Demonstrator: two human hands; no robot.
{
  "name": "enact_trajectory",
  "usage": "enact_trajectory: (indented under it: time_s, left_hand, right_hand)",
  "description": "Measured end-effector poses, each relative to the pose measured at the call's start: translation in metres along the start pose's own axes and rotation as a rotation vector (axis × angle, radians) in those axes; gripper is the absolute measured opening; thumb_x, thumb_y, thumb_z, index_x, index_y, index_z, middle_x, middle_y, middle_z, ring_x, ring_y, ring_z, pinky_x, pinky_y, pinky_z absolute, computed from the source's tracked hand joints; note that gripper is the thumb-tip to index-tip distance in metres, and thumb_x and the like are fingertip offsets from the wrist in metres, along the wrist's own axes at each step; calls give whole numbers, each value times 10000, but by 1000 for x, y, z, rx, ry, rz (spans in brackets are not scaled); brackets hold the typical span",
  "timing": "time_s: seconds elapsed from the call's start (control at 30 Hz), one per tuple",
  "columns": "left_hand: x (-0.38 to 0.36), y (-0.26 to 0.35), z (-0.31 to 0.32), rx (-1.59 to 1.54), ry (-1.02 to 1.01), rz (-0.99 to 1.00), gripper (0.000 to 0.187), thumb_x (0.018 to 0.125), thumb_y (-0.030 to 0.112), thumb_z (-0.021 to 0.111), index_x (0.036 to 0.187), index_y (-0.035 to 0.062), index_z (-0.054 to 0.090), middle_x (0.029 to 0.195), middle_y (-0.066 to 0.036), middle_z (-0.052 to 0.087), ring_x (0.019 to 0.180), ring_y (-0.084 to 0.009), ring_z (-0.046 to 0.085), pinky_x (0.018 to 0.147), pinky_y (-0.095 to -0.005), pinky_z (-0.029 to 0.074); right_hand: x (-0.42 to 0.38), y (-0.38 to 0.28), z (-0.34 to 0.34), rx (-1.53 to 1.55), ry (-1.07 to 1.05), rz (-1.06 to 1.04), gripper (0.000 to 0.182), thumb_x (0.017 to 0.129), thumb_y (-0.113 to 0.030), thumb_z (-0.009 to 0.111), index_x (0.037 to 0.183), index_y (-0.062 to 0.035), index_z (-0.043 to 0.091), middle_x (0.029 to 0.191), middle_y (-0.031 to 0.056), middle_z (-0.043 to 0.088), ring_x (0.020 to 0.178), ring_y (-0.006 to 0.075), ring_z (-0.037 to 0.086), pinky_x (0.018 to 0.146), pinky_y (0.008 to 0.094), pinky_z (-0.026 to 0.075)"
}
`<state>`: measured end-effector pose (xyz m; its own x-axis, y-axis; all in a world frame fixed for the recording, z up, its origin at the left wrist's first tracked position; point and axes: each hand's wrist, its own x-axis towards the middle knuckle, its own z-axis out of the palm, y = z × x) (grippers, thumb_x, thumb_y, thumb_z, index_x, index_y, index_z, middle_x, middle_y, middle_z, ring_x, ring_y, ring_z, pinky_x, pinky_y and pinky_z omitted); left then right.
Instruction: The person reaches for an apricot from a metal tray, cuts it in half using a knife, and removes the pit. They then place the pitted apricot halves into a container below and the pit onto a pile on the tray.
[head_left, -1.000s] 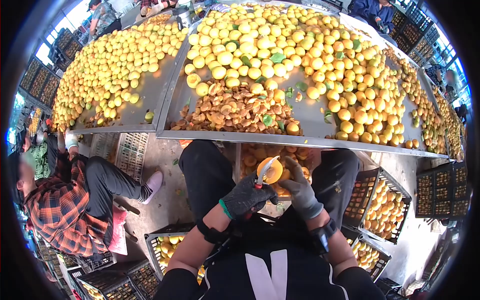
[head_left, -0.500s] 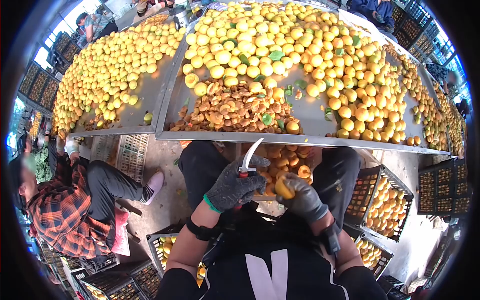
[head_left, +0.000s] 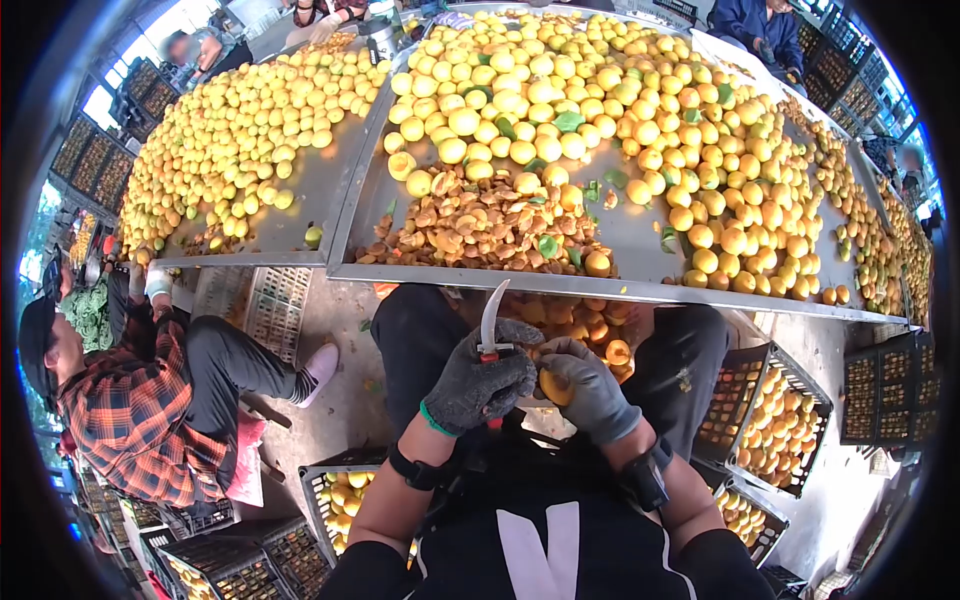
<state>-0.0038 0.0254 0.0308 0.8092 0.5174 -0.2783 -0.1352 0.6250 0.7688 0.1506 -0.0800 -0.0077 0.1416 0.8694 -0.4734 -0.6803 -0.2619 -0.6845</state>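
My left hand (head_left: 470, 385), in a dark grey glove with a green cuff, is wrapped round a red-handled knife (head_left: 489, 322); its curved blade points up toward the table edge. Close beside it, my gloved right hand (head_left: 592, 398) grips a round yellow-orange fruit (head_left: 556, 387). The fingertips of both hands meet or overlap in this view, partly hiding the fruit. Just beyond them, orange fruit pieces (head_left: 618, 352) lie low between my knees.
A metal-topped table (head_left: 480, 278) carries heaped yellow fruit (head_left: 560, 95) and a pile of brownish-orange scraps (head_left: 470, 220). Black crates of fruit (head_left: 780, 420) stand at my right, another (head_left: 345, 500) at my left. A person in a plaid shirt (head_left: 130, 420) sits to the left.
My right hand has come leftward with the fruit, up against my left hand. The knife stays upright in my left hand. The whole view has shifted slightly.
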Motion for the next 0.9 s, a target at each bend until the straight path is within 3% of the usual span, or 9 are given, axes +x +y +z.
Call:
enact_trajectory:
  time_s: [0.1,0.17,0.2,0.27,0.3,0.43,0.77,0.83,0.9]
  left_hand:
    - [-4,0,-5,-44,19,13,333,870,66,632,1189,34,544,724,-75,617,405,-74,451,365,-187,328]
    - [-4,0,-8,-74,13,13,332,871,60,626,1191,33,542,718,-70,609,410,-75,449,363,-187,326]
    - [-3,1,-9,-102,5,14,331,873,54,620,1193,33,539,712,-65,602,414,-75,447,361,-187,323]
    - [3,1,-8,-112,-4,53,323,864,35,619,1177,42,543,706,-62,587,409,-84,445,347,-199,317]
    - [5,2,-7,-121,-12,93,317,855,17,617,1162,50,547,701,-59,572,405,-93,442,333,-211,312]
    - [13,-2,-2,-206,-64,130,324,863,-3,593,1178,48,538,788,-44,568,422,-97,450,343,-216,326]
    - [24,-20,-7,-632,-408,138,398,920,133,582,1300,88,472,792,-90,579,431,-100,455,387,-221,365]
    - [28,-22,7,-418,17,355,441,922,159,588,1337,128,440,881,-96,600,545,-116,515,462,-260,422]
    - [31,-25,6,-457,109,363,433,924,167,590,1328,136,440,900,-88,609,597,-123,530,495,-273,436]
  right_hand:
    - [-4,-1,5,331,-146,23,221,887,-97,581,1081,-12,522,1022,93,595,985,213,610,853,358,527]
    - [-10,-3,2,-771,-118,-392,307,907,-145,560,1170,6,515,1095,110,589,1030,200,581,891,304,484]
    - [-12,-1,0,-773,-118,-391,307,907,-145,560,1170,6,515,1095,110,589,1030,200,581,891,304,484]
    - [-14,7,-6,-66,-343,109,366,942,-193,511,1239,20,504,1121,123,595,1009,183,583,919,270,445]
    - [-12,11,-8,-138,-362,189,384,970,-242,475,1244,24,514,1110,124,612,1009,182,592,929,282,442]
    - [-18,17,-4,-309,-495,246,367,986,-255,461,1217,21,534,1092,117,630,1000,184,607,923,296,455]
    - [-30,27,9,-19,-460,271,307,971,-257,530,1138,-5,580,1008,59,632,931,140,608,852,267,479]
    - [-25,29,6,-368,-226,131,306,970,-269,533,1119,-7,585,978,33,621,872,105,584,798,244,465]
    - [-25,21,8,-416,-143,99,283,956,-242,552,1088,4,597,1005,61,619,901,147,597,812,237,467]
